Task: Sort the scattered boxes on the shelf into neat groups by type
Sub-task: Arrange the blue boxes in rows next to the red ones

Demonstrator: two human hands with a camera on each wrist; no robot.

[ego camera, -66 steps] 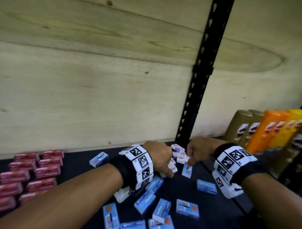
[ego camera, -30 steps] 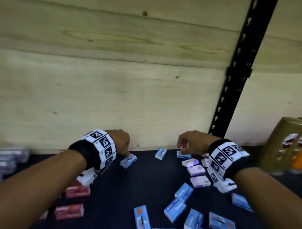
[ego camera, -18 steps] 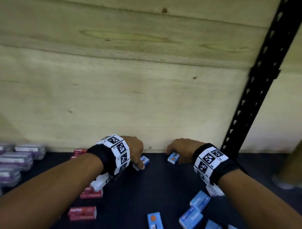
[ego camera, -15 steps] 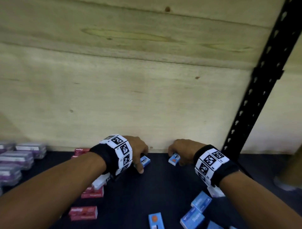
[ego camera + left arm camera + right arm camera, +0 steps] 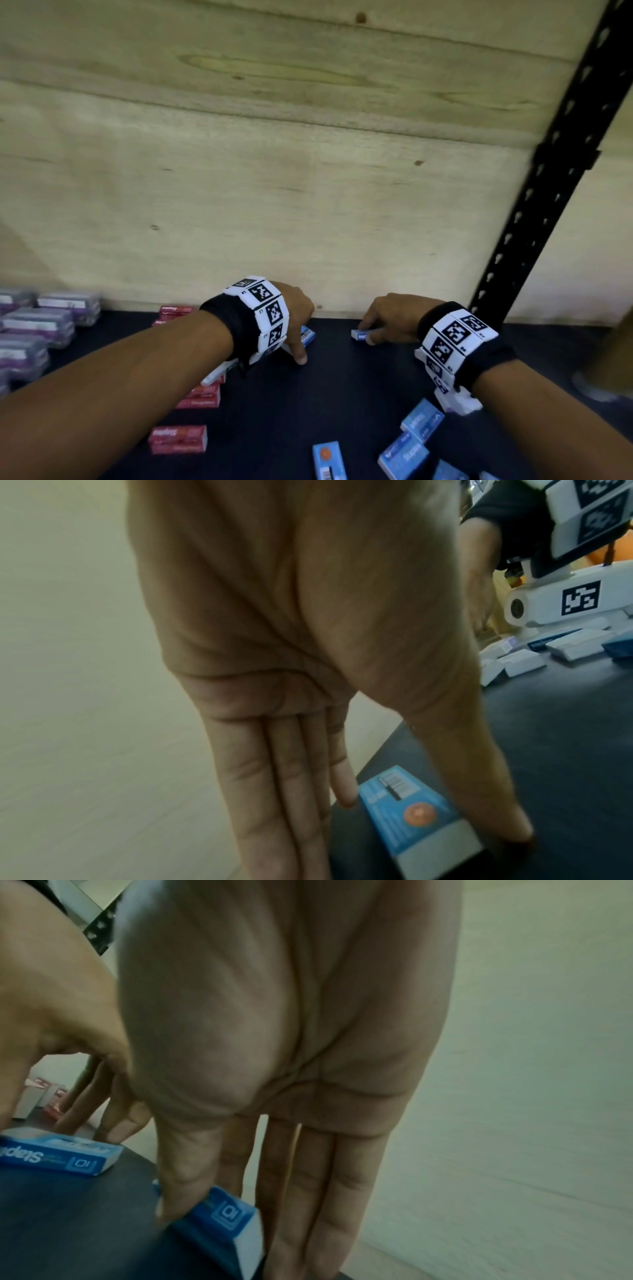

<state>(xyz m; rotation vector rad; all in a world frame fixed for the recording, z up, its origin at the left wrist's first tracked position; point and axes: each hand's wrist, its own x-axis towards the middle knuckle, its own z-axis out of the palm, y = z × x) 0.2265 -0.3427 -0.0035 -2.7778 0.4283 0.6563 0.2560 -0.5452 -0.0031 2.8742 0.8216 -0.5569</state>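
under each hand, a half-hidden blue box

Right hand pinching blue staples box.

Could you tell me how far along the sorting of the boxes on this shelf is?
Partly done: purple boxes sit stacked at far left. In hand: each hand, left hand and right hand, has a grip on a blue box by the back wall. Left: scattered blue boxes and loose red boxes.
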